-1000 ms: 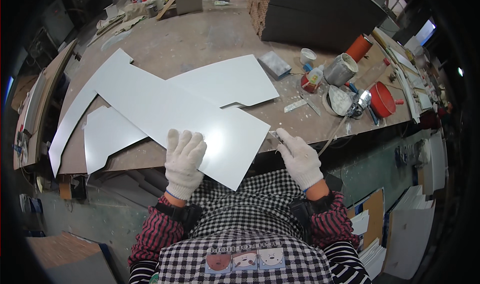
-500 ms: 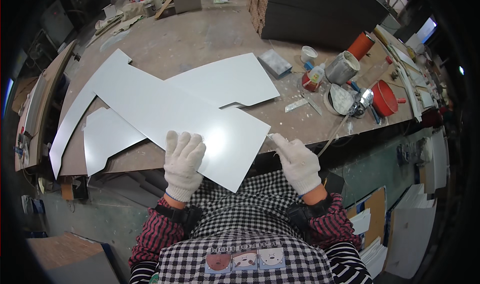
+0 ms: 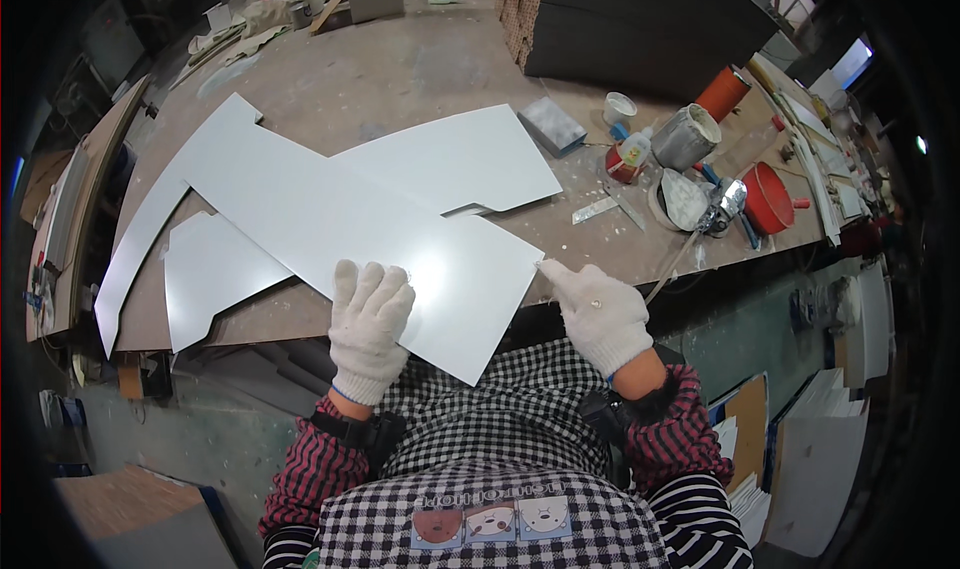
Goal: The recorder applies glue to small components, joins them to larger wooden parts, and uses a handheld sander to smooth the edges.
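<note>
A large glossy white sheet (image 3: 330, 209) with cut-out, curved outlines lies on the workbench, its near corner jutting over the front edge. My left hand (image 3: 370, 319), in a white knit glove, rests on the sheet near that edge, fingers stretched out and lying flat. At the sheet's right corner is my right hand (image 3: 602, 314), gloved too, with its fingers curled together and thumb and forefinger tips at the corner. Whatever is pinched there, if anything, is too small to make out. A separate-looking white lobe (image 3: 222, 279) shows at the sheet's left.
A grey sanding block (image 3: 552, 127) lies past the sheet. To the right stand a grey-crusted can (image 3: 687, 136), an orange can (image 3: 723, 93), a red pot (image 3: 768, 197) and a foil-wrapped tool (image 3: 728, 204). A big dark block (image 3: 640, 29) occupies the back. Stacked white boards (image 3: 825, 459) stand at lower right.
My right hand has shifted slightly up and to the right, its wrist swinging outward, with the fingertips still at the sheet's corner. My left hand stays in place on the sheet.
</note>
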